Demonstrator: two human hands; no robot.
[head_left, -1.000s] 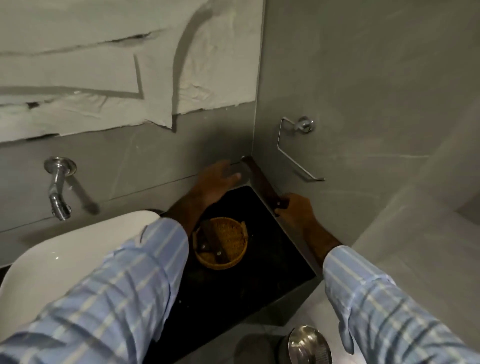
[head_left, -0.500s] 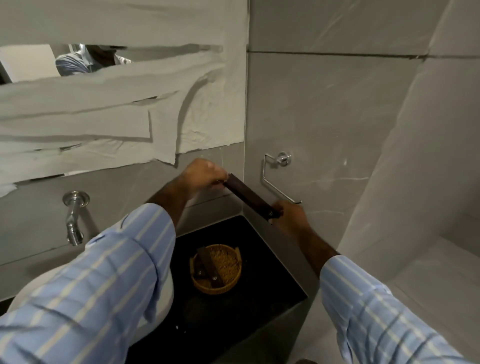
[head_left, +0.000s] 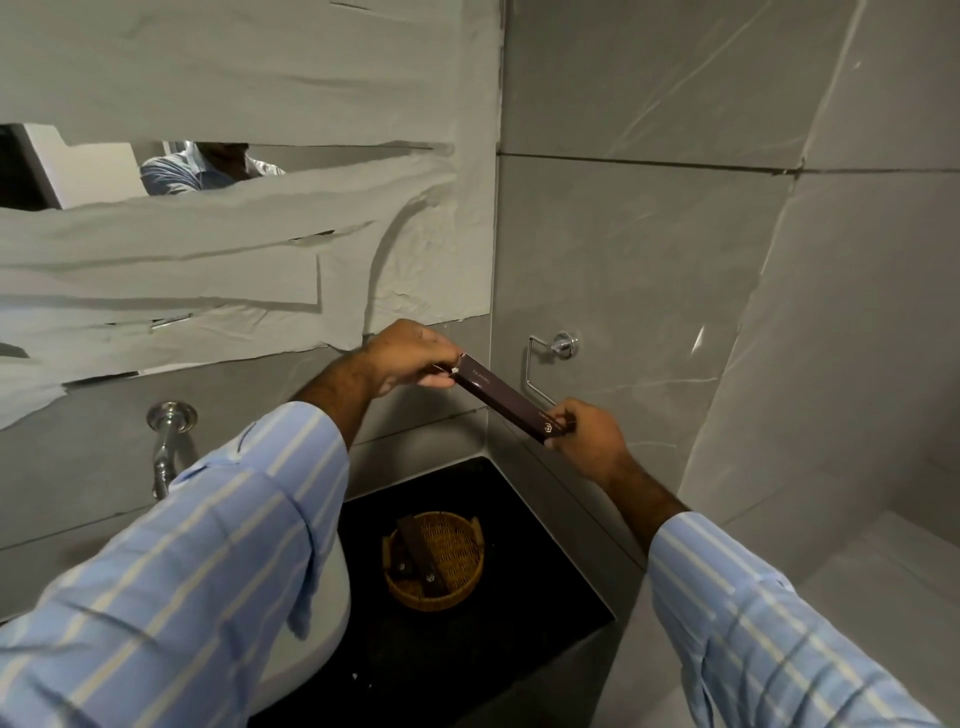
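Above the dark counter (head_left: 467, 649), left hand (head_left: 410, 353) and right hand (head_left: 587, 441) each pinch one end of the slim brown box (head_left: 501, 397).

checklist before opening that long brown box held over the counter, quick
1. Right hand grips the lower end of the long brown box: ok.
2. Left hand pinches the upper end, where the flap would be: ok.
3. Flap already loose: cannot tell, the end is partly hidden by the hand.
4. Box held in the air, clear of the black counter: ok.
5. Basket sits below on the counter, with room beside its dark boxes: ok.
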